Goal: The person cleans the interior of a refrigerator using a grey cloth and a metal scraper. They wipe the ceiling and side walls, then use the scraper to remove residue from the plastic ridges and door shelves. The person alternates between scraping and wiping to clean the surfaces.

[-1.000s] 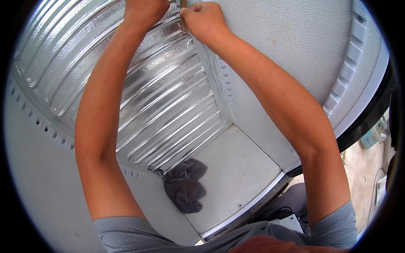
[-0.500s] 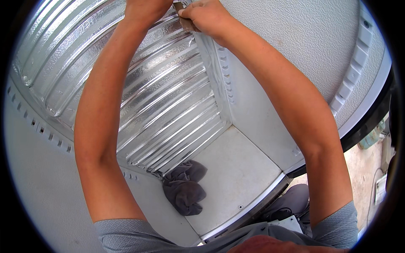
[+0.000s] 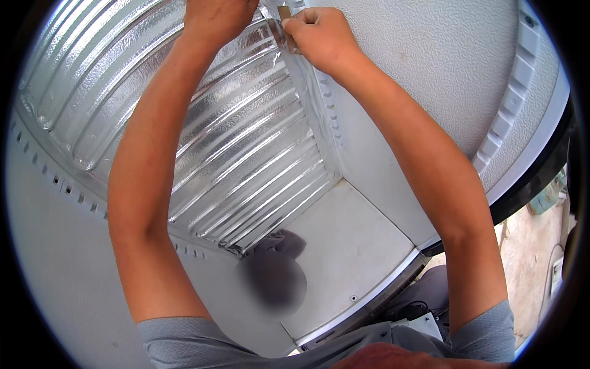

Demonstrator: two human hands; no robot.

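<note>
The person's right hand [image 3: 324, 42] is at the top of the view, beside the right edge of a ridged silver panel [image 3: 246, 123]. Its thumb and fingers are closed on a thin brown strip [image 3: 284, 13], whose upper end shows just above the thumb, close against the panel's edge. The left hand [image 3: 219, 19] is just to the left, in front of the panel's upper part; its fingers run to the top edge of the picture, so I cannot tell whether they are open or gripping something. Both bare forearms reach up from short grey sleeves [image 3: 175, 335]. The panel forms the back of a white cabinet, between a left wall [image 3: 55, 264] and a right wall [image 3: 387, 203], each with a row of small slots. At the bottom, a dark grey cloth [image 3: 289, 244] lies on the white cabinet floor [image 3: 350, 246], near the panel's lower left corner, partly lost in a round blur. Further up on the right is a rough-textured white surface [image 3: 430, 67] with a raised, notched strip [image 3: 511, 98] along it.
</note>
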